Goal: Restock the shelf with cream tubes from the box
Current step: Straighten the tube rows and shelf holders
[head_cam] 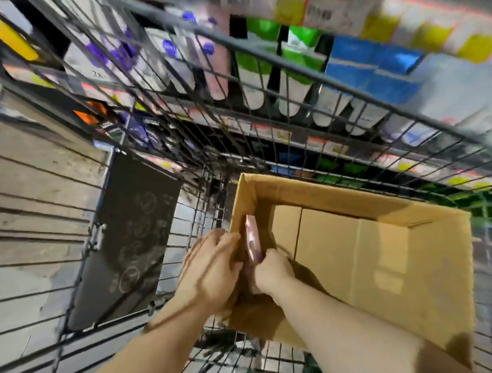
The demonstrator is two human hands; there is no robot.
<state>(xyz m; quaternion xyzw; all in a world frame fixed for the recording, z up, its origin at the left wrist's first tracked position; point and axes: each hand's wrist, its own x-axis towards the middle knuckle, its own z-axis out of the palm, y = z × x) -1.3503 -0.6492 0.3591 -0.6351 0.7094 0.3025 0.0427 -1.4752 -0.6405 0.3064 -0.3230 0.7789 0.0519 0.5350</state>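
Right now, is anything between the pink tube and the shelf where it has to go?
Yes. The pink tube, held by both hands, left hand and right hand, sits inside the cardboard box in the wire cart. The cart's wire wall and top rail stand between it and the shelf.

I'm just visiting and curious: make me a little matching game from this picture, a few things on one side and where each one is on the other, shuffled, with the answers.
Things:
1. pink cream tube
2. brown cardboard box
3. green-capped white tubes
4. black flat panel with white printed symbols

Places:
A. standing on the shop shelf behind the cart
B. leaning against the left wire side of the cart
C. held between the left hand and right hand
D. sitting open inside the wire cart

Pairs: 1-C, 2-D, 3-A, 4-B
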